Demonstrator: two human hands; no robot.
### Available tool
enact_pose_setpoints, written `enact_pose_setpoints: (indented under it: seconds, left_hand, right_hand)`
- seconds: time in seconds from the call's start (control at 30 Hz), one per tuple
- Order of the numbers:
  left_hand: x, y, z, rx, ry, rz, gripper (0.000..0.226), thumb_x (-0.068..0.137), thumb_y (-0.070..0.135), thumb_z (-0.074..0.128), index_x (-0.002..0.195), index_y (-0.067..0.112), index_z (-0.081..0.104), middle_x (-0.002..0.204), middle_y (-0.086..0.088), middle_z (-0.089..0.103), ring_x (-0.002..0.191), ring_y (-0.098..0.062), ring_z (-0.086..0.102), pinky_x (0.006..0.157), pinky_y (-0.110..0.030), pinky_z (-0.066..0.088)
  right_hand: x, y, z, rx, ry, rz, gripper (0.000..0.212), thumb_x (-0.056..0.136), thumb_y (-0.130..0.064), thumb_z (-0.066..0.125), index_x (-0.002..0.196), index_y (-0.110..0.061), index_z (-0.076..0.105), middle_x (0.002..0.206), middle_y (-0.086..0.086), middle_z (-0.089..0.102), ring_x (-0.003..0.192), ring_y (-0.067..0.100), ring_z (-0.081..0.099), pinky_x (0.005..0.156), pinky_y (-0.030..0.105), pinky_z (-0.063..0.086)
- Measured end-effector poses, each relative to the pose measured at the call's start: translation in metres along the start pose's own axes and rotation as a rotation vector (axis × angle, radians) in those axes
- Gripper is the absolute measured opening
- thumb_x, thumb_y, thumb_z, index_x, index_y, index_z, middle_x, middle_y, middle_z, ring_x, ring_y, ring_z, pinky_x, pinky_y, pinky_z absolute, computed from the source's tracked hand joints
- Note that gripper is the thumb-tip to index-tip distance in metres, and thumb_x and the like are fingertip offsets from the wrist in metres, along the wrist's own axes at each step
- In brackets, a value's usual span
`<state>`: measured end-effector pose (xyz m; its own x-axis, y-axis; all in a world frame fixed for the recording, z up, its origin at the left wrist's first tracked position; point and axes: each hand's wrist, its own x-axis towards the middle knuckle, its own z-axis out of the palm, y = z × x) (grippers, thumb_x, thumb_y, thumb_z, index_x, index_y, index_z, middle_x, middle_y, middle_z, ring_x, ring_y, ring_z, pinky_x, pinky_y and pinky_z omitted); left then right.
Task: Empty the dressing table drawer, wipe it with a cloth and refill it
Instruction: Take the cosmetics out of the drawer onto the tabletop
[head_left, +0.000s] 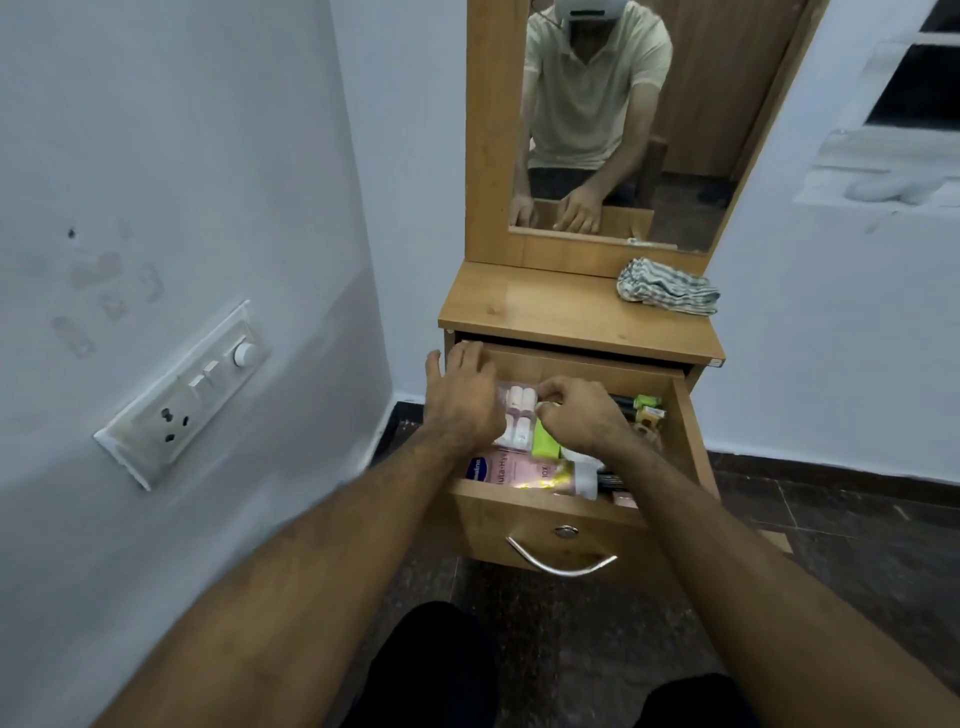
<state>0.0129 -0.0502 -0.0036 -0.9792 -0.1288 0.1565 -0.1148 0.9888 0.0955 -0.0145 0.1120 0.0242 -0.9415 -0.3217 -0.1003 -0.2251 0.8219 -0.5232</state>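
Fingers of my right hand (576, 415): curled, pinching the clear packet (514, 415) of pink-white tubes inside the open drawer (545, 525). Left hand (462, 400): fingers straight, laid flat over the packet's left side. Cloth (667, 288): crumpled on the tabletop (535, 312), behind both hands.

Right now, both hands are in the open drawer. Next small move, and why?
Probably lift out the clear pack of small white bottles. The right hand already pinches its edge, and the left hand lies open over its other side. The drawer is still full: pink tube, green box. The cloth sits unused on the tabletop, so emptying likely comes first.
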Motion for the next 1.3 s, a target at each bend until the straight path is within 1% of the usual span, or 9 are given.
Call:
enact_pose_setpoints:
  seconds: [0.2,0.37,0.53,0.67,0.73,0.83,1.07,1.2,1.3]
  left_hand:
    - [0.008,-0.002,0.024,0.045,-0.060,-0.077,0.044,0.083,0.041,0.066,0.123,0.021,0.067,0.163,-0.009,0.019,0.152,-0.027,0.008,0.121,-0.062,0.002]
    - [0.009,-0.004,0.029,0.093,-0.094,-0.066,0.042,0.081,0.048,0.066,0.114,0.024,0.071,0.166,-0.010,0.009,0.153,-0.030,0.003,0.120,-0.065,0.002]
    - [0.009,-0.002,0.026,0.069,-0.111,-0.078,0.051,0.079,0.047,0.068,0.123,0.021,0.067,0.167,-0.009,0.007,0.153,-0.029,0.002,0.120,-0.065,0.001]
    - [0.005,0.001,0.021,0.057,-0.106,-0.074,0.050,0.081,0.046,0.066,0.125,0.021,0.065,0.167,-0.010,0.007,0.153,-0.028,0.003,0.120,-0.064,0.001]
    - [0.003,0.001,0.019,0.064,-0.127,-0.074,0.049,0.082,0.047,0.067,0.124,0.023,0.066,0.168,-0.010,0.005,0.154,-0.028,0.002,0.120,-0.064,0.000]
    - [0.001,0.002,0.016,0.075,-0.160,-0.074,0.046,0.082,0.046,0.069,0.122,0.023,0.068,0.169,-0.011,0.000,0.154,-0.029,-0.001,0.120,-0.064,-0.001]
    - [0.000,0.004,0.016,0.095,-0.196,-0.072,0.052,0.082,0.051,0.069,0.126,0.023,0.066,0.169,-0.012,-0.005,0.155,-0.030,-0.006,0.121,-0.063,-0.002]
    - [0.001,0.004,0.014,0.089,-0.211,-0.076,0.058,0.082,0.055,0.069,0.129,0.022,0.064,0.169,-0.012,-0.005,0.155,-0.030,-0.005,0.121,-0.062,0.000]
    - [0.001,0.005,0.012,0.059,-0.202,-0.088,0.067,0.082,0.058,0.065,0.137,0.019,0.060,0.169,-0.011,-0.002,0.155,-0.029,-0.003,0.122,-0.060,-0.001]
  right_hand:
    - [0.048,0.012,0.027,-0.165,-0.058,0.092,0.031,0.091,-0.041,0.057,0.116,-0.027,0.068,0.119,0.004,0.069,0.121,0.030,0.054,0.105,0.045,0.044]
    - [0.057,0.013,0.045,-0.253,0.053,0.023,0.035,0.089,-0.048,0.059,0.111,-0.021,0.064,0.113,0.006,0.070,0.117,0.030,0.053,0.099,0.043,0.035]
    - [0.063,0.025,0.037,0.157,0.087,0.177,0.041,0.083,-0.048,0.072,0.117,-0.026,0.068,0.107,-0.005,0.074,0.113,0.024,0.056,0.098,0.041,0.031]
    - [0.060,0.014,0.041,0.677,-0.028,0.199,0.036,0.083,-0.027,0.081,0.115,-0.014,0.071,0.095,-0.006,0.074,0.091,0.011,0.068,0.083,0.027,0.054]
    - [0.063,0.010,0.047,0.387,0.052,0.129,0.033,0.083,-0.036,0.075,0.113,-0.023,0.073,0.096,-0.010,0.075,0.101,0.014,0.066,0.097,0.037,0.046]
    - [0.059,0.018,0.042,-0.103,0.234,0.046,0.030,0.089,-0.040,0.061,0.116,-0.028,0.066,0.102,-0.007,0.072,0.113,0.021,0.052,0.095,0.042,0.028]
    - [0.052,0.018,0.049,-0.263,0.083,0.014,0.035,0.091,-0.052,0.059,0.110,-0.024,0.064,0.108,-0.001,0.070,0.116,0.024,0.053,0.100,0.044,0.031]
    - [0.053,0.019,0.043,0.078,0.074,0.116,0.028,0.084,-0.050,0.074,0.103,-0.031,0.064,0.102,-0.008,0.073,0.109,0.020,0.056,0.103,0.044,0.029]
    - [0.056,0.027,0.039,0.411,0.071,0.213,0.042,0.074,-0.048,0.085,0.107,-0.033,0.065,0.096,-0.015,0.075,0.108,0.014,0.061,0.106,0.045,0.033]
